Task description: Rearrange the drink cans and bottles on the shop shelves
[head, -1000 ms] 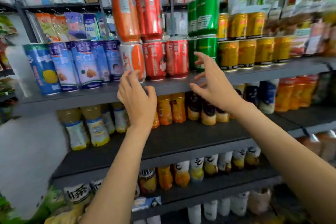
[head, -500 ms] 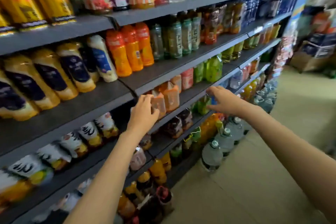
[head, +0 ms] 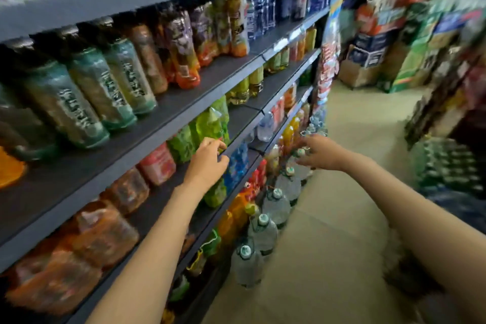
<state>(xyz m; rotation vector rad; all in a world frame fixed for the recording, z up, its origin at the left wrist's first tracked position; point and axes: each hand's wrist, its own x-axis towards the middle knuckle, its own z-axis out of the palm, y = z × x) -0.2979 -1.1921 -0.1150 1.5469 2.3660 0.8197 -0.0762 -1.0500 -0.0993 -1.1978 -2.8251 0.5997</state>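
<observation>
Progress: the shelves (head: pixel 168 102) are standing stocked along the left of the aisle, and most rows are sitting in line. No bottle is being carried by either hand, so the rearranging judged from this view is at a reach stage, with the lower shelves and the floor row yet to be handled. How much has been sorted cannot be told, because the frame is blurred.

Far left, the tea bottles (head: pixel 86 97) are leaning in a row on an upper shelf. Below them, the red packs (head: pixel 157 164) and orange packs (head: pixel 105 231) are occupying the next shelf down. To their right, the green bottles (head: pixel 210 123) are standing at the shelf edge.

The left hand (head: pixel 207 163) is reaching to that shelf edge, just below and in front of the green bottles. Its fingers (head: pixel 219 146) are curling loosely, with nothing visibly gripped; whether they are touching the edge or a bottle cannot be told. The blue bottle (head: pixel 238 166) is sitting just right of this hand, one shelf lower.

Further right, the water jugs (head: pixel 273 208) are standing in a line on the floor (head: pixel 328 218) against the shelf base. The right hand (head: pixel 318 152) is extending over the far jugs, fingers partly spread and relaxed, holding nothing. Contact with a jug cap appears possible but is not resolvable.

Judgement: the next grasp will likely need the left hand to close around a green bottle.
</observation>
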